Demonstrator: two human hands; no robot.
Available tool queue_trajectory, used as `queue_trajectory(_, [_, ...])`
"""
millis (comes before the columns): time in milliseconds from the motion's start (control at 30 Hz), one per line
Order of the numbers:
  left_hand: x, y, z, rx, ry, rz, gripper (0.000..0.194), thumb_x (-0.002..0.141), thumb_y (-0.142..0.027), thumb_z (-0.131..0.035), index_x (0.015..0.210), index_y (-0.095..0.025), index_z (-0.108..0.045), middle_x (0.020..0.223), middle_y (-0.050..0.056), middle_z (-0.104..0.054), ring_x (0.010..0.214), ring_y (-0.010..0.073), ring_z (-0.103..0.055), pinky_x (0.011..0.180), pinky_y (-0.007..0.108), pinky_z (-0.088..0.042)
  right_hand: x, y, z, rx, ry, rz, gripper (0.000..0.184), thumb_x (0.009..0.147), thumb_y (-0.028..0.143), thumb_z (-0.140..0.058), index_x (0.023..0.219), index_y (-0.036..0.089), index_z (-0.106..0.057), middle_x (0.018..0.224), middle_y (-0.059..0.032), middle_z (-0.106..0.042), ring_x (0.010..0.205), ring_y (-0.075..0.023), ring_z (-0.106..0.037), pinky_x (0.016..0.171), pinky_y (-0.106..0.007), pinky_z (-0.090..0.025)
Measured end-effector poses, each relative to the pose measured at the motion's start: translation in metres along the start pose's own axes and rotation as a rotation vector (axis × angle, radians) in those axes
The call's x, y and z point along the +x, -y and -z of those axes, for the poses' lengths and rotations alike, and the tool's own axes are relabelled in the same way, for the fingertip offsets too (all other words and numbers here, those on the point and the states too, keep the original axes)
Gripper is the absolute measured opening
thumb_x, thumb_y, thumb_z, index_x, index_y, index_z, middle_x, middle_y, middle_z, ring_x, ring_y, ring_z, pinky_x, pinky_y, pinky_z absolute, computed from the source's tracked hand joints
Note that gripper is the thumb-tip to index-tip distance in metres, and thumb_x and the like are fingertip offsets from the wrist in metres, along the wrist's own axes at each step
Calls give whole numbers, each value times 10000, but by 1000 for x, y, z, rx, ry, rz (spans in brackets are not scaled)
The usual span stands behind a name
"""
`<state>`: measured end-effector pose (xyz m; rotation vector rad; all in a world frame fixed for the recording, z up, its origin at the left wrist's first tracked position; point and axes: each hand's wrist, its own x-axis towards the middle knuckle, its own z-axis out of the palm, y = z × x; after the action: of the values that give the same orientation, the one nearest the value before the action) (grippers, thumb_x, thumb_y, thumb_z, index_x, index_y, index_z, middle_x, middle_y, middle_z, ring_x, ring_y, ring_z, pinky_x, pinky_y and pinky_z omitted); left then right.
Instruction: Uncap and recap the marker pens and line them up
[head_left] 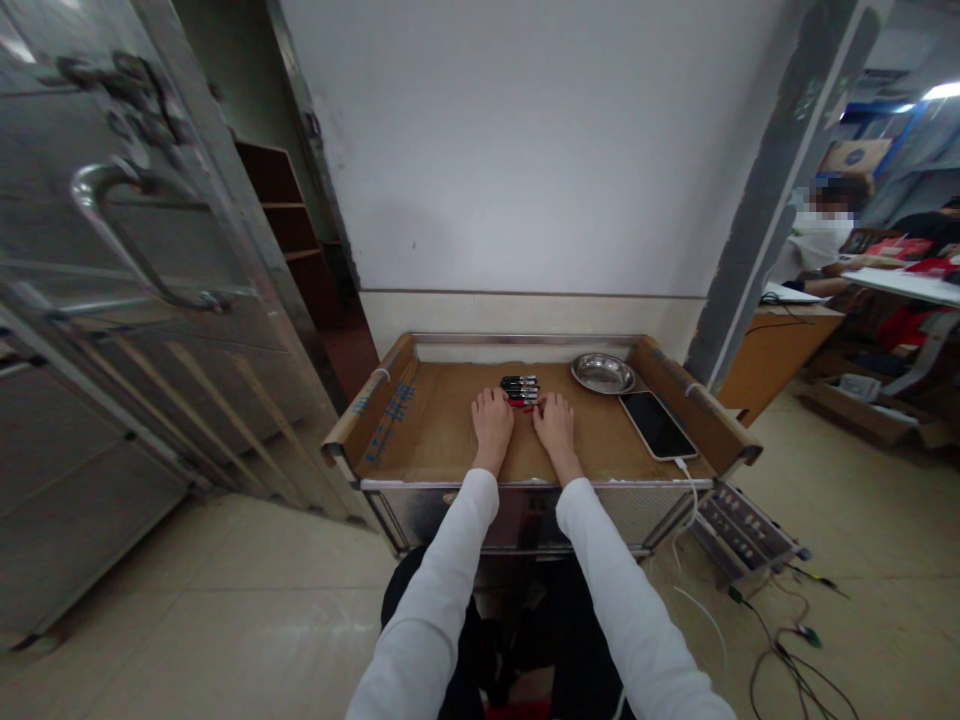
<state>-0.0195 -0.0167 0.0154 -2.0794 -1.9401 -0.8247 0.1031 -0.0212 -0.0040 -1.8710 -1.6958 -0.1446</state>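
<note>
Several marker pens (520, 383) lie side by side in a small stack of rows on the brown cardboard top (435, 440) of a small metal-framed table. Most look black with pale bands; the nearest is a red pen (523, 403). My left hand (492, 420) is at the left ends of the pens, its fingers bent and closed at the red pen's left end. At the opposite end, the fingers of my right hand (555, 425) are curled in against the red pen's right end. Both palms face down, and my fingertips are partly hidden.
A round metal dish (602, 373) stands at the back right of the cardboard. In front of it lies a phone (658, 425) with a white cable (686, 490). Rolled cardboard edges line both sides. A power box and wires lie on the floor at right; a person sits farther off.
</note>
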Motion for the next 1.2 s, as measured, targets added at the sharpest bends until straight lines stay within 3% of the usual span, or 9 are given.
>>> queue_trajectory(167, [0,3,-6,29,2,140,267,891,-123,-345,1049,-96,-559,1050,161,-595,1018,264,-551,868,372,-422,1,1,1,-13,4,16,156,877,215,-475,991,149,-558,1050,-116,-606,983,-228,-526,829,-318,-357])
queue_trajectory(300, [1,4,-10,14,111,54,311,878,-65,-320,1056,-97,-572,1025,155,-617,1034,246,-564,881,355,-432,1,2,0,-18,13,-6,206,869,261,-501,1035,142,-532,1069,-122,-599,1008,-241,-522,839,-327,-362])
queue_trajectory(433, [7,8,-8,28,145,39,323,874,-44,-324,1065,-94,-580,1046,148,-619,1029,233,-568,880,342,-434,1,5,2,-23,-1,-26,249,875,289,-492,1064,129,-522,1089,-142,-595,1018,-250,-521,850,-336,-371])
queue_trajectory(667, [18,21,-9,10,125,-17,297,893,-72,-331,1028,-137,-587,1067,123,-616,1039,229,-552,881,344,-421,4,2,-4,-30,-26,-20,307,923,204,-339,1117,85,-545,1099,-181,-606,1037,-245,-534,863,-334,-388])
queue_trajectory(833, [15,20,-11,39,92,-24,295,896,-83,-312,1038,-135,-566,1050,133,-608,1018,244,-543,872,369,-415,4,-1,-14,-56,-23,-57,351,870,114,-362,1156,66,-559,1200,-210,-581,1106,-250,-525,932,-348,-361])
queue_trajectory(1200, [12,21,-12,33,100,-26,262,890,-97,-337,1046,-113,-546,1072,142,-588,1034,258,-523,884,372,-405,3,3,-8,-95,-6,-48,307,854,124,-389,1080,73,-592,1133,-198,-610,1072,-263,-529,922,-355,-352])
